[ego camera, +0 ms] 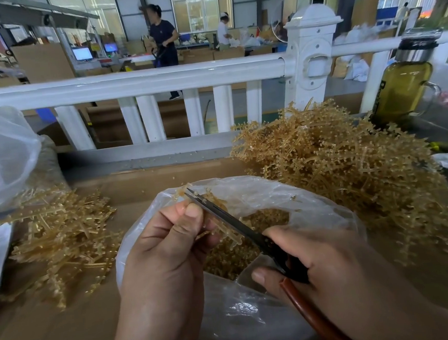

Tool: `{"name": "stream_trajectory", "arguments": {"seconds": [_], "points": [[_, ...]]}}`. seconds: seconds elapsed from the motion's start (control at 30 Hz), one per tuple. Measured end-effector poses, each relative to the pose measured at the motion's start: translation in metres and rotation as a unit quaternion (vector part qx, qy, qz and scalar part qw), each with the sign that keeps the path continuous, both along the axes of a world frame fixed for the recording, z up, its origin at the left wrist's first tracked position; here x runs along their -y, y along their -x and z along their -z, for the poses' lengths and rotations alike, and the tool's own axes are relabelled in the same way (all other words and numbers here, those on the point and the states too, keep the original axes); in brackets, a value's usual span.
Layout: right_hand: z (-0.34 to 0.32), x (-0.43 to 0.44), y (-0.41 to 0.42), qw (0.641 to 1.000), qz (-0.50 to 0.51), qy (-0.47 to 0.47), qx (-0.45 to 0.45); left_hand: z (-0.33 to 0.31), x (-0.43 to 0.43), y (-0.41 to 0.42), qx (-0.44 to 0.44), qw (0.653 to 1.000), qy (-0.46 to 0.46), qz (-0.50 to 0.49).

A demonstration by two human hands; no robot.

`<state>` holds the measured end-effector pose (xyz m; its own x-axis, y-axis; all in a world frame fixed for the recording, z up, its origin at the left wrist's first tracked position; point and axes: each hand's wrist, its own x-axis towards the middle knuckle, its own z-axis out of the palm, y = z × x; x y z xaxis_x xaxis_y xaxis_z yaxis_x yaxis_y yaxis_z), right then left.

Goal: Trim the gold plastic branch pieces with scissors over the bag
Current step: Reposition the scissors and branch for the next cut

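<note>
My left hand (167, 245) pinches a gold plastic branch piece (222, 224) between thumb and fingers above the open clear plastic bag (315, 202). My right hand (320, 264) grips black scissors (227, 218) with a brown handle loop; the blades lie along the branch, their tips at its far end. Small gold trimmings (233, 253) fill the bottom of the bag. A big heap of gold branches (352, 164) lies to the right, and a flatter pile of gold branches (61, 238) to the left.
The work surface is brown cardboard (55, 333). A white railing (155, 78) runs across behind it. A bottle of yellow-green liquid (402, 83) stands at the back right. A large clear bag (2, 156) sits at the far left. People stand in the background.
</note>
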<state>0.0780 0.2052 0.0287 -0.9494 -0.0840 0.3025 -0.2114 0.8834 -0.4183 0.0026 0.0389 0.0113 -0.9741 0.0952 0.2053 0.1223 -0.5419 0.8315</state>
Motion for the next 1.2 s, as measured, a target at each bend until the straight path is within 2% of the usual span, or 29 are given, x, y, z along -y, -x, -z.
{"name": "stream_trajectory", "arguments": {"seconds": [0.27, 0.67, 1.13, 1.2], "points": [[0.0045, 0.0017, 0.0005, 0.999, 0.011, 0.014, -0.031, 0.0011, 0.0004, 0.0001, -0.002, 1.000, -0.006, 0.006], [0.0009, 0.0034, 0.0000, 1.000, 0.005, 0.013, 0.003, 0.0001, 0.0008, -0.0002, 0.013, 1.000, -0.014, 0.011], [0.0056, -0.0003, 0.0007, 0.998, 0.007, 0.011, -0.057, 0.0043, 0.0013, 0.0011, 0.005, 1.000, -0.001, 0.016], [0.0053, -0.0006, 0.0011, 0.999, 0.004, 0.007, -0.040, 0.0044, 0.0014, 0.0011, 0.007, 1.000, 0.001, 0.014]]}}
